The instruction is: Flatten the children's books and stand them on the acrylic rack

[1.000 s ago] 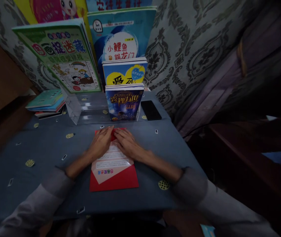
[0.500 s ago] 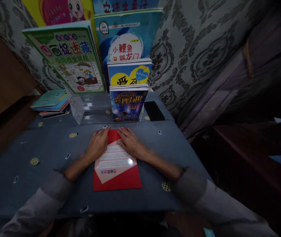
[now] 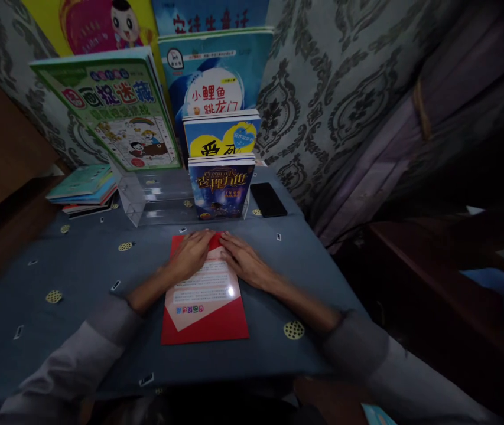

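A thin red book [image 3: 223, 321] with a pale printed panel lies flat on the table in front of me, its colourful title upside down to my view. My left hand [image 3: 192, 254] rests on the book's upper part, palm down with fingers stretched forward. On the book's far right corner lies my right hand [image 3: 245, 260], also flat, its fingers extended and angled toward the left one. The fingertips of both hands come close together near the far edge. Neither hand is closed around anything.
Beyond the book stands a clear acrylic rack [image 3: 134, 203] holding a green picture book [image 3: 114, 118], a dark blue book [image 3: 220, 189] and several others. A black phone [image 3: 268, 199] lies right of it, a book stack [image 3: 84, 189] left. Blue cloth covers the table [image 3: 92, 260].
My left hand has slid rightward from the book's left edge onto its upper middle, closer to my right hand. The view has shifted slightly; the book stays flat.
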The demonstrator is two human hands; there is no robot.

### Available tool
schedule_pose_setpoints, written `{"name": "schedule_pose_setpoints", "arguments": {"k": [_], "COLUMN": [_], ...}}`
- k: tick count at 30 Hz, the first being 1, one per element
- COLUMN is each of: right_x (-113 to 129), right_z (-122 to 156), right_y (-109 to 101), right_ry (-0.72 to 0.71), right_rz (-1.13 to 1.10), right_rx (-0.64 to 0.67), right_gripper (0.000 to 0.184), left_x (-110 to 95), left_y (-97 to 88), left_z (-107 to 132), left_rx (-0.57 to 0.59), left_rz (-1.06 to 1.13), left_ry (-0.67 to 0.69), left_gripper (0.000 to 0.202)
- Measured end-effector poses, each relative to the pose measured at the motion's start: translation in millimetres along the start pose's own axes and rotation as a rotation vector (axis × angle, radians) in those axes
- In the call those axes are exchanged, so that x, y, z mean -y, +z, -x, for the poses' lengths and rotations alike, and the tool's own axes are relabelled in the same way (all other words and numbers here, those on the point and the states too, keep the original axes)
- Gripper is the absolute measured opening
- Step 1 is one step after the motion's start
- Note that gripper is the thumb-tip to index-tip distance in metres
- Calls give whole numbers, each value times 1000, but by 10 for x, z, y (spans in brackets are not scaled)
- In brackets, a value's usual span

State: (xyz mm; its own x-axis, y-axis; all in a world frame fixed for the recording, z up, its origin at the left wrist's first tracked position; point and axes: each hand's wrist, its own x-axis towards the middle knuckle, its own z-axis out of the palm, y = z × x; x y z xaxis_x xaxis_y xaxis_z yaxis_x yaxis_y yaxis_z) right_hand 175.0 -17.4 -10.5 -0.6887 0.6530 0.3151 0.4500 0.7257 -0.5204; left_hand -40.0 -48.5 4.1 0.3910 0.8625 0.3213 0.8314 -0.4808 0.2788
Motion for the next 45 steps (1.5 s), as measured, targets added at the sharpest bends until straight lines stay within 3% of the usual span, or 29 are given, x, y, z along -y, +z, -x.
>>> {"name": "schedule_pose_setpoints", "arguments": {"k": [9, 19, 32, 45], "right_x": [181, 180, 306, 447], "right_z": [386, 404, 511, 769], "right_y": [-40, -33, -105, -101], "right_ry": [-135, -111, -116, -97], "right_rz": [75, 64, 50, 5], "right_rx": [-31, -25, -6, 36], "right_gripper": [37, 40, 37, 40], "left_x": [-36, -29, -168, -362], "left_y": [81, 143, 68, -3], "left_z": [-135, -252, -97, 126], "left_rx": [111, 85, 109, 151], "left_rz": [115, 103, 164, 145], "left_ry": [224, 163, 275, 290], "left_gripper": [43, 43, 37, 39]}}
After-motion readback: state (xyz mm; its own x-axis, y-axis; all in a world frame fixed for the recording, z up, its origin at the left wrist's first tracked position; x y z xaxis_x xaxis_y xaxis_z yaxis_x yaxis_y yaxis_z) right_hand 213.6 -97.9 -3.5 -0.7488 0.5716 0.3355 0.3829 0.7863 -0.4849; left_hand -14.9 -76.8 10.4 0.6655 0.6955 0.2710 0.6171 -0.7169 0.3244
